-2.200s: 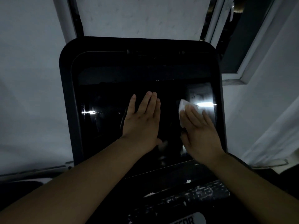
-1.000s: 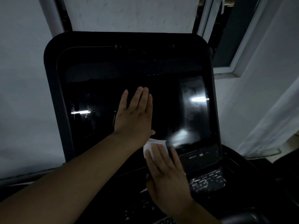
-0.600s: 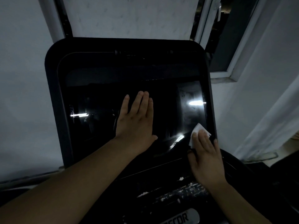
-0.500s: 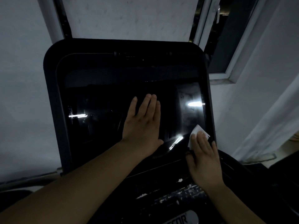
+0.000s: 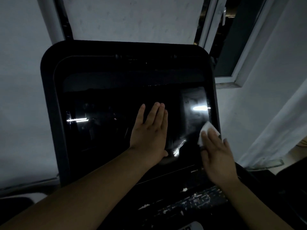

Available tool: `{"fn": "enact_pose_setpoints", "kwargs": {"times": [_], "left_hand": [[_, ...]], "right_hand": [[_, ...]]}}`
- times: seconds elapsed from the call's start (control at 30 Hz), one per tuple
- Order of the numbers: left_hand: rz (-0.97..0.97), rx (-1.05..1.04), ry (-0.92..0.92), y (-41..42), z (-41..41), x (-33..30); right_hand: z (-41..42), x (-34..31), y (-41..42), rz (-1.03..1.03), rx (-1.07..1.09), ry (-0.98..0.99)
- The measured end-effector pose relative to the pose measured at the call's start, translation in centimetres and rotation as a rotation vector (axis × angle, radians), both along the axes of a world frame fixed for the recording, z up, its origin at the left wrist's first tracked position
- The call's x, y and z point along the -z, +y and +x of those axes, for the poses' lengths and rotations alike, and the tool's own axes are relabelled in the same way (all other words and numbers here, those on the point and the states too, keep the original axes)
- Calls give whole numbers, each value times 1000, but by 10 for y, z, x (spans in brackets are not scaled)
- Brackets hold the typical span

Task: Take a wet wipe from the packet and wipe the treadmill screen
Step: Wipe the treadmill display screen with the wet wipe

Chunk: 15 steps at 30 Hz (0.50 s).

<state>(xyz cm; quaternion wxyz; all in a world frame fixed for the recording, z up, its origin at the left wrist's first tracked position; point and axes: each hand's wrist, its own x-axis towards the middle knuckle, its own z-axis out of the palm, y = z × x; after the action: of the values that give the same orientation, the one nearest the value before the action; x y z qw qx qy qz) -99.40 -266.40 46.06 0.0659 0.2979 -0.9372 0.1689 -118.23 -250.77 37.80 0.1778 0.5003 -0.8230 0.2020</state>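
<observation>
The treadmill screen (image 5: 108,117) is a large dark glossy panel in a black rounded frame, filling the middle of the head view. My left hand (image 5: 149,131) lies flat on the glass near its centre, fingers together and pointing up, holding nothing. My right hand (image 5: 216,155) presses a white wet wipe (image 5: 205,131) against the screen's lower right corner, by the frame edge; the wipe shows above my fingertips, the rest is hidden under my palm. The packet is not in sight.
Below the screen runs a dark console panel (image 5: 191,206) with worn, flaking keys. A window with a white frame (image 5: 232,78) stands open at the upper right. White curtain fabric (image 5: 274,130) hangs to the right. Pale walls lie behind and left.
My right hand swept the wipe from the upper right down to the bottom centre, then back to the lower right corner, rising slightly there. My left hand stayed flat on the glass.
</observation>
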Motion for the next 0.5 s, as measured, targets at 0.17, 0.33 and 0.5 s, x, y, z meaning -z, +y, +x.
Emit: {"fn": "enact_pose_setpoints", "kwargs": {"times": [0.17, 0.33, 0.5], "left_hand": [[-2, -1, 20, -1, -2, 1], [-16, 7, 15, -1, -1, 1], [-8, 10, 27, 0, 1, -1]], "right_hand": [[41, -9, -23, 17, -114, 38], [49, -1, -23, 32, -269, 118], [-10, -20, -19, 22, 7, -6]]}}
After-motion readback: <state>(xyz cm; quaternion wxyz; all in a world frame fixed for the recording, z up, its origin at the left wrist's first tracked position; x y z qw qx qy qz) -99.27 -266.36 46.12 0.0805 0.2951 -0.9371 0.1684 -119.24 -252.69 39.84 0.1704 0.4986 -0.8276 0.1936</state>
